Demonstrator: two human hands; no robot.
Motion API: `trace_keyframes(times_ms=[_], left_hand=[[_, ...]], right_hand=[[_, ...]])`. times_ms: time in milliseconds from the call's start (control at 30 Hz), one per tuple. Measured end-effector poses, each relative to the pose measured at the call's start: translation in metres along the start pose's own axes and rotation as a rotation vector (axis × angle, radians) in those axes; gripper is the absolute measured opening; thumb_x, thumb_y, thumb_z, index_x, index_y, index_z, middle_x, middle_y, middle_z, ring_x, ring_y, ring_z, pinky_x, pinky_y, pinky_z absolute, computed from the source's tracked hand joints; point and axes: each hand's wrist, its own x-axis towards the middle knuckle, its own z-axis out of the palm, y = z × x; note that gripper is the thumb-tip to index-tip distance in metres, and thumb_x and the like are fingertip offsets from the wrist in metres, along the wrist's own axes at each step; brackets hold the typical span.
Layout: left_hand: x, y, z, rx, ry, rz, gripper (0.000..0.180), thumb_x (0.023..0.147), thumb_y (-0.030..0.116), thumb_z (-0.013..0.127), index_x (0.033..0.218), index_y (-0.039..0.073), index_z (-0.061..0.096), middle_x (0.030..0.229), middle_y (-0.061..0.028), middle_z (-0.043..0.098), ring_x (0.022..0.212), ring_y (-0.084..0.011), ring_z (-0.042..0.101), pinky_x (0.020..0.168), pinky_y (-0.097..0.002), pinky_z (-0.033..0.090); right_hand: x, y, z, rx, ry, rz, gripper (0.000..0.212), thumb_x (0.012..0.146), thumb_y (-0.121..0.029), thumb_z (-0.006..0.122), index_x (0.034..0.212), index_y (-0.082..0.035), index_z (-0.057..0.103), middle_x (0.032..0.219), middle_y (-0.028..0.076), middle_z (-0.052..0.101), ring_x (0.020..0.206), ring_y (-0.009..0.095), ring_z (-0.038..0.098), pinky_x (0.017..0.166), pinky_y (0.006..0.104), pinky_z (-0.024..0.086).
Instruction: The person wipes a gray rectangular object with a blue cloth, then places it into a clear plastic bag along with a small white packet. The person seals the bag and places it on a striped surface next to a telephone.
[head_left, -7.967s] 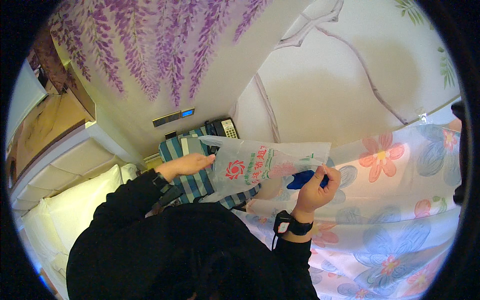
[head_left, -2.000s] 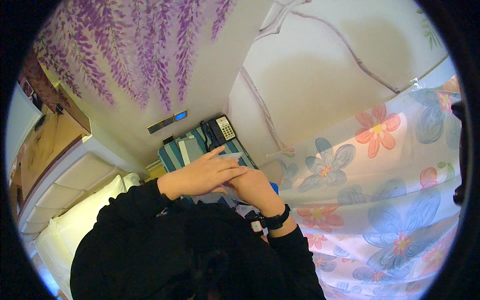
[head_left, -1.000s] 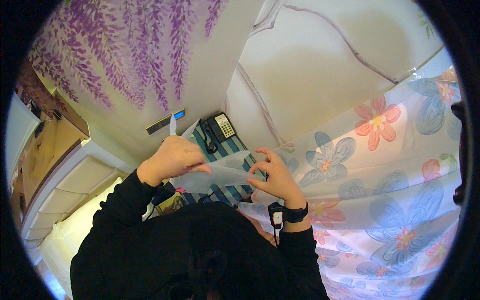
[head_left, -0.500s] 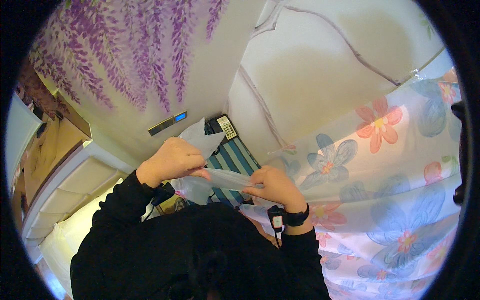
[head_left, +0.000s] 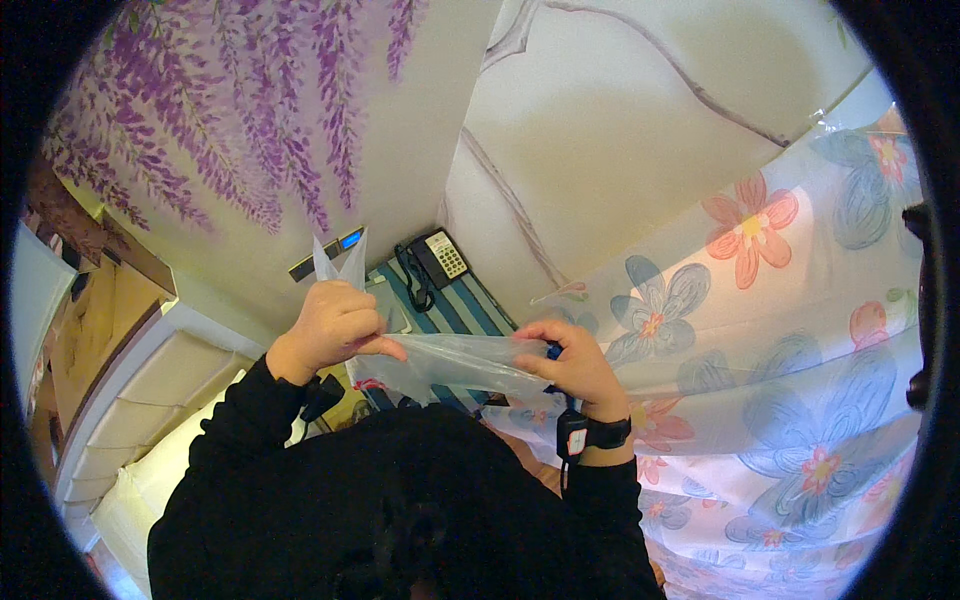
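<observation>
A translucent plastic bag point(head_left: 455, 362) stretches between my two hands in front of my chest. My left hand point(head_left: 335, 328) is closed on one end of it, and a pointed flap of the plastic stands up past my knuckles. My right hand point(head_left: 575, 368) grips the other end, fingers and thumb curled over the film. A small dark blue bit shows at that hand's fingers; I cannot tell what it is. Below the bag's left part, a little red shows. Each wrist carries a black strap with a small device.
Beyond the bag is a striped blue-green surface point(head_left: 470, 300) bearing a corded telephone point(head_left: 437, 262). A panel with a lit display point(head_left: 330, 254) is on the flower-painted wall. A padded headboard point(head_left: 150, 375) and pillow point(head_left: 160, 460) lie left; a flowered curtain point(head_left: 760, 380) hangs right.
My hands have moved slightly apart, and the bag between them is spread wider. The flap above my left hand now points up instead of rightward. The telephone is more in view.
</observation>
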Motion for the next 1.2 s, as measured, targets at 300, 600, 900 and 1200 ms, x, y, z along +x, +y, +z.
trace_keyframes(times_ms=[300, 600, 900, 1200], left_hand=[[0.002, 0.002, 0.007, -0.033, 0.092, 0.004, 0.048, 0.066, 0.047, 0.086, 0.065, 0.014, 0.051, 0.057, -0.0017, 0.043, 0.049, -0.0225, 0.045, 0.047, -0.0338, 0.032], [0.007, 0.005, 0.015, -0.093, 0.113, -0.020, 0.044, 0.070, 0.040, 0.087, 0.065, 0.014, 0.052, 0.057, -0.0025, 0.045, 0.049, -0.0240, 0.047, 0.047, -0.0350, 0.033], [0.014, 0.013, 0.030, -0.048, 0.101, -0.149, 0.035, 0.081, 0.027, 0.082, 0.059, 0.014, 0.058, 0.056, -0.0039, 0.053, 0.048, -0.0244, 0.052, 0.047, -0.0366, 0.036], [0.011, 0.015, 0.032, -0.021, 0.123, -0.117, 0.035, 0.083, 0.028, 0.080, 0.061, 0.013, 0.058, 0.056, -0.0038, 0.054, 0.048, -0.0233, 0.054, 0.047, -0.0354, 0.038]], right_hand=[[-0.010, 0.006, 0.005, 0.300, 0.312, 0.023, 0.016, 0.096, -0.015, 0.068, 0.097, 0.000, 0.072, 0.088, 0.005, 0.069, 0.081, 0.014, 0.061, 0.075, 0.0272, 0.048], [-0.018, -0.003, 0.009, 0.596, 0.400, -0.235, 0.026, 0.102, -0.026, 0.063, 0.101, -0.001, 0.068, 0.090, 0.004, 0.065, 0.082, 0.013, 0.058, 0.072, 0.0263, 0.047], [0.006, -0.023, 0.024, 0.977, 0.096, -0.102, 0.107, 0.071, -0.061, 0.086, 0.149, -0.002, 0.042, 0.131, 0.012, 0.063, 0.101, 0.014, 0.061, 0.079, 0.0268, 0.049], [0.010, -0.017, 0.028, 0.780, 0.428, 0.235, 0.030, 0.099, -0.031, 0.067, 0.110, -0.003, 0.066, 0.090, 0.002, 0.067, 0.076, 0.009, 0.059, 0.065, 0.0257, 0.046]])
